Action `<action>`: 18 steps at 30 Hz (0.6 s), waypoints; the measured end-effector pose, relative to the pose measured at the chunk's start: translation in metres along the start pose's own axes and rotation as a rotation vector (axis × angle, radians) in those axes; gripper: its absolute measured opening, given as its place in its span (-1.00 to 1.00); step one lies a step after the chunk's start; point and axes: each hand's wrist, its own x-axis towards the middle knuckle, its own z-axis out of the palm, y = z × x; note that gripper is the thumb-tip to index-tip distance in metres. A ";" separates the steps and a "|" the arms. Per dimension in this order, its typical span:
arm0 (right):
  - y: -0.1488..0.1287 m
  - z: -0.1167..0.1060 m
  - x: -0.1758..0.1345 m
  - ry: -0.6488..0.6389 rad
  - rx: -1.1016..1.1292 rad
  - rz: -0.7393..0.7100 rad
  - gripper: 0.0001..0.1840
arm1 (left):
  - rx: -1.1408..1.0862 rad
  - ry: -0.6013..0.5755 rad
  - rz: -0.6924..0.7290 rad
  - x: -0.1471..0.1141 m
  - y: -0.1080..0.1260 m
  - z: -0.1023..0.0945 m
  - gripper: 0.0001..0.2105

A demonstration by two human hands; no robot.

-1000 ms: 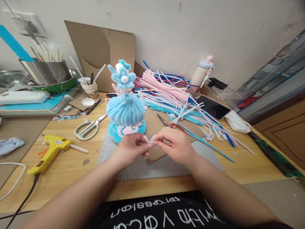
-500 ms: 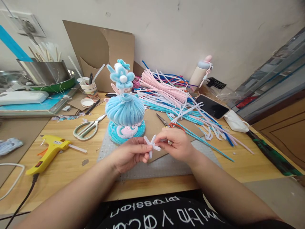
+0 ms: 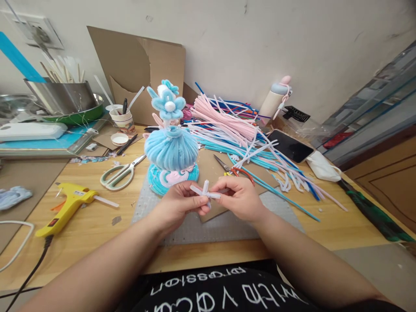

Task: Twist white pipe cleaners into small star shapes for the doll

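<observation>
Between my two hands is a small white pipe cleaner piece [image 3: 206, 189] with several short arms spreading from its middle. My left hand [image 3: 185, 200] pinches it from the left, thumb on top. The fingertips of my right hand [image 3: 238, 197] are closed on its right arm. Just behind my hands stands a pipe cleaner figure with a puffy light-blue skirt [image 3: 171, 149], blue flowers on top and a round turquoise base [image 3: 156, 182]. Orange-handled scissors [image 3: 224, 165] lie open beyond my right hand, partly hidden by it.
A yellow glue gun [image 3: 69, 203] and pale-green-handled scissors [image 3: 118, 175] lie at left. Loose pipe cleaners [image 3: 227, 121] are heaped behind, right of the figure. A phone [image 3: 289, 145] and a bottle [image 3: 274, 99] are at right. A cutting mat [image 3: 182, 234] and cardboard lie under my hands.
The white piece has turned between my fingers, so its arms now point left, up and right. My right fingertips have shifted slightly. The view has moved a little.
</observation>
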 end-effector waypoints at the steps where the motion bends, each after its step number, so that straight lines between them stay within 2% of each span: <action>1: 0.000 0.001 -0.001 0.020 -0.015 -0.046 -0.93 | -0.005 0.007 0.003 0.000 0.000 0.000 -0.86; 3: 0.001 0.003 -0.003 0.045 -0.052 -0.133 -0.88 | -0.022 0.032 0.011 0.000 -0.001 0.001 -0.85; 5: 0.000 0.005 -0.004 0.039 -0.035 -0.158 -0.84 | -0.044 0.057 0.036 0.000 0.000 0.002 -0.84; 10: 0.002 0.014 -0.002 0.046 0.266 -0.009 -0.98 | -0.047 0.075 0.112 0.000 0.002 0.004 -0.83; 18: 0.007 0.029 -0.007 0.153 0.472 0.204 -0.87 | -0.081 0.146 0.131 0.001 0.000 0.007 -0.79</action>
